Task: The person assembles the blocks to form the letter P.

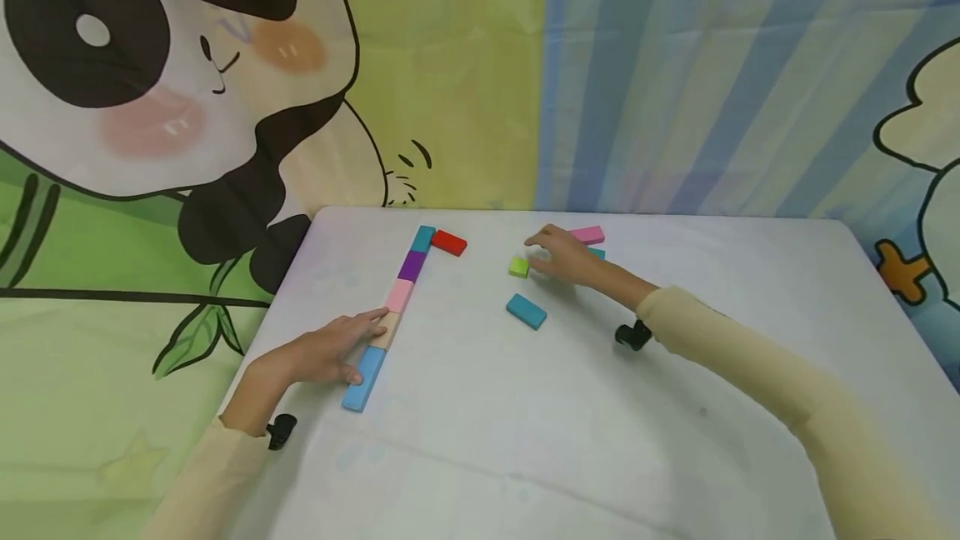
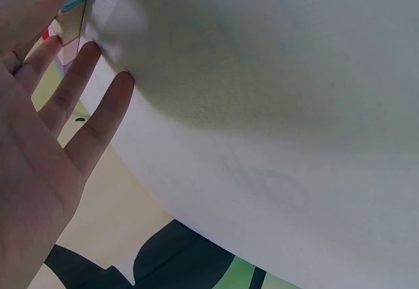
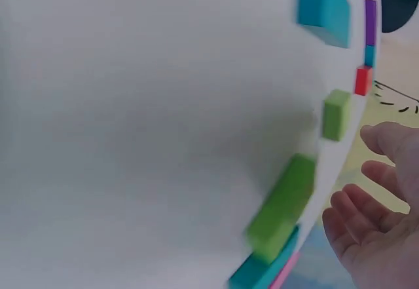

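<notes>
Pale blue colours the near block [image 1: 362,382] of the row [image 1: 412,266], five colours laid end to end on the white desk [image 1: 637,457]. From behind the person, I see it run away towards one o'clock, with the red block [image 1: 448,242] right by its far end, at three.

The left grip [image 1: 330,352] is loose and spread, holding nothing: its fingertips lie on the tan block [image 1: 389,327] and its thumb rests at the near block. That looks like steadying, and a light touch should serve, since a sideways push could break the line.

The right grip [image 1: 561,257] is half open with nothing in it, over the loose pieces. At its nine o'clock lies the lime block [image 1: 517,267]; at seven, the loose teal block [image 1: 527,312]; at two, the loose pink block [image 1: 587,235], with a half-hidden teal piece [image 1: 597,253] beside it. The right wrist view adds a long green block [image 3: 283,210], blurred, between the lime block and that teal piece.

I can't tell which one it is after. For a clean pick, I'd set thumb and fingertips on opposite sides, keep the other fingers off the neighbours, and lift straight up.
</notes>
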The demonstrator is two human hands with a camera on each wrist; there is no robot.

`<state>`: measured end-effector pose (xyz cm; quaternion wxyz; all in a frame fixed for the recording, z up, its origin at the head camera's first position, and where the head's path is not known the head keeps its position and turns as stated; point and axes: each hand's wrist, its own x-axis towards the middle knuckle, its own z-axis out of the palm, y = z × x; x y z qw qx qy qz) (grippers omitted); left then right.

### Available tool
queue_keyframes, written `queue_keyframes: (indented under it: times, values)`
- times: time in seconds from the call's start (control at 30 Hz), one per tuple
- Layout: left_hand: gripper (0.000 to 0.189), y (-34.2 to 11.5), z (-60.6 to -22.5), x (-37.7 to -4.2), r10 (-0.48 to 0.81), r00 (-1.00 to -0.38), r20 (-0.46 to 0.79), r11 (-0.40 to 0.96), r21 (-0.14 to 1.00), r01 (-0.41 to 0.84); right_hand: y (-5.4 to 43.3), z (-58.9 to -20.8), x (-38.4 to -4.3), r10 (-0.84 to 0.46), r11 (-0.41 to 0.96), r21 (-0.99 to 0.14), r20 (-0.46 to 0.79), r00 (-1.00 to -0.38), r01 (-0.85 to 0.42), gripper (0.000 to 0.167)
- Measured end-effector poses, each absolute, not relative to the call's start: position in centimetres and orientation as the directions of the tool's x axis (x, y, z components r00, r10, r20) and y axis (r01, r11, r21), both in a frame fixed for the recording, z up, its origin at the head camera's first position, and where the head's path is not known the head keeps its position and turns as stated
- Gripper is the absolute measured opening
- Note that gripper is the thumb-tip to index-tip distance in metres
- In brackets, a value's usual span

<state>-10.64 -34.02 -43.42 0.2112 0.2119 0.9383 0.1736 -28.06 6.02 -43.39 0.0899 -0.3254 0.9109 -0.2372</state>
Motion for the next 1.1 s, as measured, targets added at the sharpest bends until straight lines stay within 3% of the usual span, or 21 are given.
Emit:
queue_keyframes:
  times: [0.27, 0.57, 0.83, 1.1]
  values:
    - [0.088, -34.2, -43.8, -10.7, 0.460, -0.822, -0.335, 0.853, 0.425, 0.304, 12.3, -45.4, -24.8, -0.620, 0.730, -0.358, 0.011, -0.784, -0.582, 0.039]
    - [0.089, -34.1, -43.9, -10.9, 0.457, -0.826, -0.330, 0.855, 0.419, 0.306, 12.9, -45.8, -24.3, -0.600, 0.746, -0.351, 0.016, -0.800, -0.566, 0.040]
    - [0.094, -34.2, -43.5, -11.1, 0.456, -0.830, -0.321, 0.855, 0.416, 0.309, 7.4, -42.1, -26.2, -0.557, 0.697, -0.459, 0.135, -0.819, -0.550, 0.044]
    - [0.092, -33.9, -43.7, -10.9, 0.437, -0.828, -0.353, 0.863, 0.426, 0.274, -0.7, -42.9, -26.9, -0.618, 0.681, -0.475, 0.034, -0.786, -0.557, 0.044]
